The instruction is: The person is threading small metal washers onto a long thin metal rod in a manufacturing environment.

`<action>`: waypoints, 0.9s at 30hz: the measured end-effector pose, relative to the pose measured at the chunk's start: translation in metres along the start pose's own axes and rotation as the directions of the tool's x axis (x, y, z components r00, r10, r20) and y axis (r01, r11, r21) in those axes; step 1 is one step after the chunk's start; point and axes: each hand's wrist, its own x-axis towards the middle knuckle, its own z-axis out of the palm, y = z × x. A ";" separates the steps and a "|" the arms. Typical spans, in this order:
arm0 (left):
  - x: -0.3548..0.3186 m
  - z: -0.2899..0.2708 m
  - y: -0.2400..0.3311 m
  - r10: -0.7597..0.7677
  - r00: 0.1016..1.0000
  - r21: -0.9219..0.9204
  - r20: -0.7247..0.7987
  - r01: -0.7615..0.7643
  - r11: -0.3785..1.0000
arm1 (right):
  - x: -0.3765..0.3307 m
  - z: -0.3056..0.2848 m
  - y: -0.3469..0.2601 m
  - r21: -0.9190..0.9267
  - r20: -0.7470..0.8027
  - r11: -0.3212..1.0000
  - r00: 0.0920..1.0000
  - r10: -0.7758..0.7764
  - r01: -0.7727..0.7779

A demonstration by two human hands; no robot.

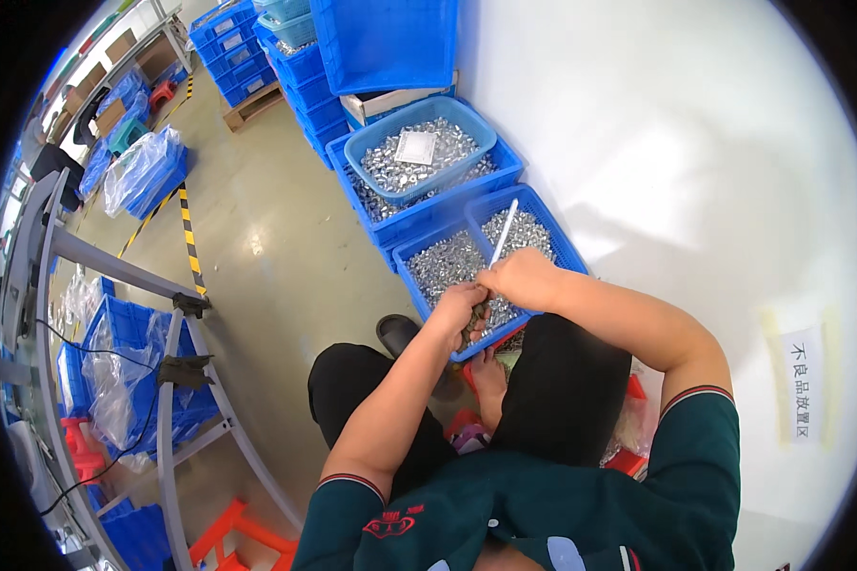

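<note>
Both my hands meet over the near edge of a blue plastic crate [556,221] full of small shiny metal parts [445,264]. My left hand [461,310] has its fingers curled, with a few small metal parts showing at the palm. Close against it, my right hand [522,279] is closed at the lower end of a thin white stick [506,231], which slants up over the crate. What lies between my fingertips is too small to make out. A divider splits the crate into two heaps of parts.
Beyond it a light-blue basket [354,152] of similar parts sits in another blue crate [383,231], with a white card [416,147] on top. A white wall [695,190] stands at right, a grey metal frame [167,409] at left. Red stools [229,533] stand at lower left.
</note>
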 end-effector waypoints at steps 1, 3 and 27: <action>0.004 0.002 -0.003 -0.038 0.999 -0.025 -0.006 0.038 0.999 | -0.001 0.004 0.005 -0.021 0.007 0.999 1.000 -0.030 0.030; 0.012 0.003 -0.008 -0.043 0.999 -0.034 0.003 0.043 0.998 | -0.001 0.012 0.016 -0.052 0.022 0.996 0.997 -0.072 0.073; -0.053 -0.017 -0.013 -0.117 0.990 -0.064 -0.074 0.113 0.992 | 0.003 0.117 0.158 0.799 0.586 -0.266 0.603 0.541 -0.539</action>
